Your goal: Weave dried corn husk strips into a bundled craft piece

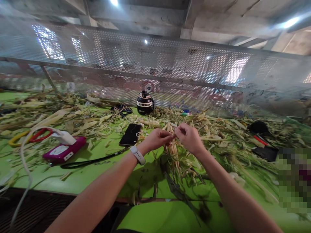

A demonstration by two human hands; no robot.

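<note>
Two hands meet above the green table (73,181): the left hand (156,139) and the right hand (189,138) both pinch a bundle of dry husk strips (173,150), which hangs down between them. Many loose husks (73,118) lie spread over the table, so much material seems not worked yet. A black phone (130,134) lies near the left wrist.

White word "ENERGY" on black bottle (145,103), label on pink device (63,151) too small to read
</note>
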